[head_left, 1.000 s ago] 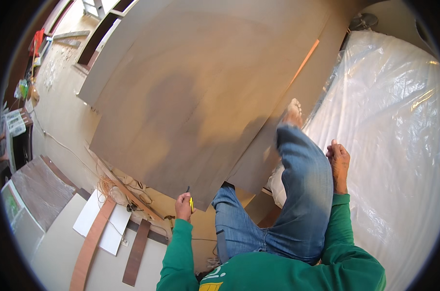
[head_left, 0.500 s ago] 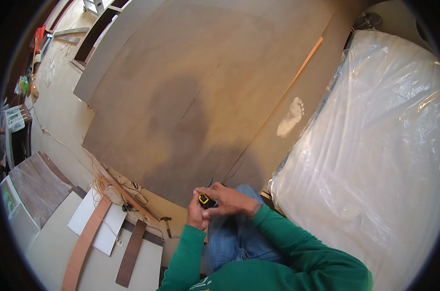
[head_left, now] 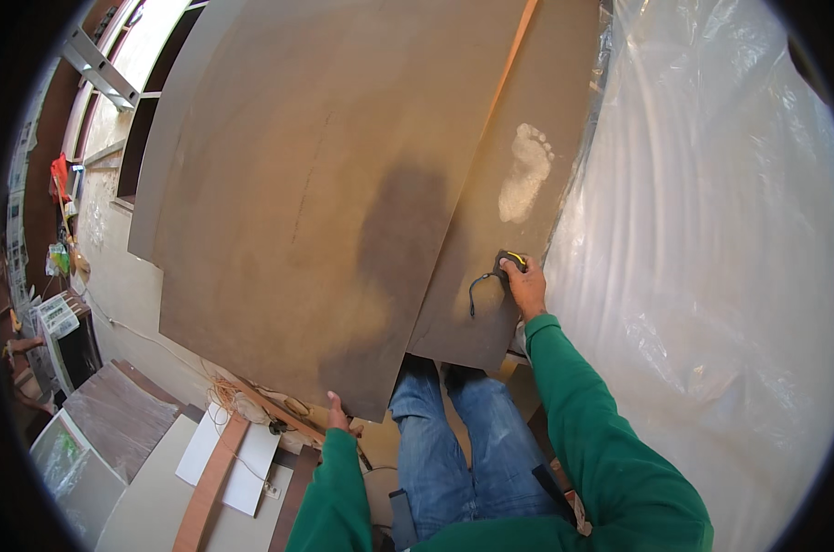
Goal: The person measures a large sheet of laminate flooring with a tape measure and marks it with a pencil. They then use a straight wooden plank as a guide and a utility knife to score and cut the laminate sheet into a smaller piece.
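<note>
My right hand (head_left: 527, 290) grips a black and yellow tape measure (head_left: 510, 264), just over the narrow brown panel near a pale footprint (head_left: 525, 173). A dark wrist strap (head_left: 474, 293) hangs from the tape measure onto that panel. At the near edge of the large brown board (head_left: 279, 276), my left hand (head_left: 339, 416) has its thumb stretched up and apart from the fingers. The board's edge partly hides those fingers, and I see nothing held in them.
Clear plastic sheeting (head_left: 684, 276) covers a large flat thing on the right. To the lower left lie a wooden strip (head_left: 210, 483), a white sheet (head_left: 251, 474) and coiled cord (head_left: 224, 391). A metal ladder (head_left: 99, 69) stands at far left.
My hands have separated. The right one has carried the tape measure forward and right over the narrow panel; the left one has let go of it and moved left to the board's near edge.
</note>
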`<act>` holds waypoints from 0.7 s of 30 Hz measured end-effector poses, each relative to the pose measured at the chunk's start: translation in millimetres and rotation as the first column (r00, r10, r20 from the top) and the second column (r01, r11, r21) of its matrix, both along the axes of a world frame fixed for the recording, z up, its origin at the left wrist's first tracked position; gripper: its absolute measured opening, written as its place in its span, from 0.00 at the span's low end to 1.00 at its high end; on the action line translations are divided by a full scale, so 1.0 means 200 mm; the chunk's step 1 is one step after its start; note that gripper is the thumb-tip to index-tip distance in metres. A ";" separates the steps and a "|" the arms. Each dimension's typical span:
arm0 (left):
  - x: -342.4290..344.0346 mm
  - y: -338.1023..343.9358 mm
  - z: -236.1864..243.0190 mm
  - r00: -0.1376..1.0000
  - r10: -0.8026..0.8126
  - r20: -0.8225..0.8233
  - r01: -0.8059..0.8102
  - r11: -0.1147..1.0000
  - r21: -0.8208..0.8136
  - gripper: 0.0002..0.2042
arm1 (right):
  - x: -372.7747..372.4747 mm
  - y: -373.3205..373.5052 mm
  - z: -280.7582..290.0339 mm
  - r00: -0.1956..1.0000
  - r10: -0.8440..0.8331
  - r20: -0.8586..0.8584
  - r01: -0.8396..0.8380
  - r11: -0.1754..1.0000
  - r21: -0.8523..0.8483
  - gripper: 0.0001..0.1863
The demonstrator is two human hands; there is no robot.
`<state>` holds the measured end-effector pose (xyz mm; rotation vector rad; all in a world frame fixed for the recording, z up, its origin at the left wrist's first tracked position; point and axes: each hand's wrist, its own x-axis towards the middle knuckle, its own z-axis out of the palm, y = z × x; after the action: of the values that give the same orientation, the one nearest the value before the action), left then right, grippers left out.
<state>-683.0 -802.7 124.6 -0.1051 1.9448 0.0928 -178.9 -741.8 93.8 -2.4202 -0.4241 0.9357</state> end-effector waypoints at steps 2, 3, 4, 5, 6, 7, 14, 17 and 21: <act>0.05 0.03 -0.04 0.994 0.040 0.103 -0.044 0.998 0.038 0.40 | 0.10 -0.08 -0.04 0.993 0.003 0.117 -0.010 0.998 0.059 0.37; 0.01 0.03 -0.05 0.992 0.049 0.114 -0.054 0.998 0.039 0.38 | 0.07 -0.09 -0.04 0.985 0.000 0.170 -0.005 1.000 0.029 0.37; -0.02 0.02 -0.06 0.989 0.064 0.131 -0.070 0.997 0.040 0.37 | 0.05 -0.08 -0.01 0.974 0.005 0.228 -0.004 1.000 -0.002 0.37; -0.05 -0.01 -0.07 0.992 0.057 0.115 -0.063 0.997 0.047 0.35 | 0.03 -0.07 0.02 0.958 0.010 0.288 -0.001 0.999 -0.033 0.37; -0.06 -0.03 -0.08 0.993 0.047 0.106 -0.053 0.997 0.050 0.34 | 0.01 -0.08 0.06 0.953 0.007 0.304 0.004 0.999 -0.036 0.37; -0.09 -0.05 -0.09 0.995 0.038 0.090 -0.043 0.998 0.053 0.33 | -0.05 -0.11 0.10 0.950 0.006 0.313 0.007 0.999 -0.040 0.36; -0.18 -0.11 -0.11 0.979 0.202 0.038 -0.204 0.976 0.071 0.24 | -0.54 -0.47 0.14 0.970 0.033 0.239 -0.006 0.993 -0.114 0.27; -0.19 -0.16 -0.14 0.961 0.247 0.123 -0.261 0.958 0.116 0.18 | -0.79 -0.56 0.17 0.985 0.058 -0.165 -0.070 0.995 -0.067 0.21; -0.20 -0.17 -0.13 0.910 0.330 0.249 -0.367 0.923 0.117 0.17 | -1.12 -0.52 0.09 0.908 0.019 -0.418 -0.060 0.995 -0.084 0.24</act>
<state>-722.4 -835.8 99.1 -0.3432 1.6659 0.4579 -402.3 -844.9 111.0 -2.2111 -0.2749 1.4794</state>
